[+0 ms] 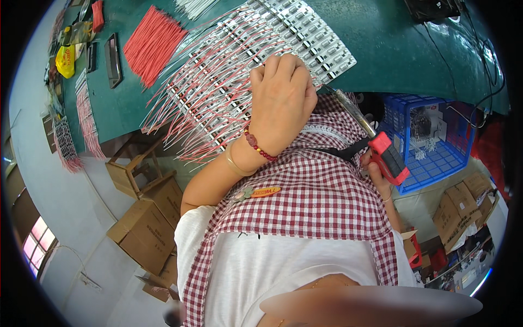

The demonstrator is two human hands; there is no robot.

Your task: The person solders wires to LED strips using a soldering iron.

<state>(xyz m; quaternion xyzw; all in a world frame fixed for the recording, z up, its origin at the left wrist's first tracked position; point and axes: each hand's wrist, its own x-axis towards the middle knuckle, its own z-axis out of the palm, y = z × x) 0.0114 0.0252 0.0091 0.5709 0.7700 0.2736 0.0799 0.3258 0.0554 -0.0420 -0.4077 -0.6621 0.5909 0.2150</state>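
Note:
My left hand [280, 98] reaches over the metal tray [340, 57], which carries rows of small silvery parts. Its fingers curl down at the tray's near edge, and whatever they pinch is hidden beneath them. Thin red and white wires [201, 103] fan out from the rows to the left. In my right hand [377, 177], partly covered by the tool, is a soldering iron [388, 155] with a red and black handle and a metal barrel. The iron slants up and left, its tip close to the fingers of my left hand.
On the green table [381, 32], left of the tray, lie a bundle of red wires [152, 46] and a dark phone [113, 61]. A blue plastic crate [436, 169] stands below the table at right. Cardboard boxes [143, 234] and a wooden stool [131, 171] are at lower left.

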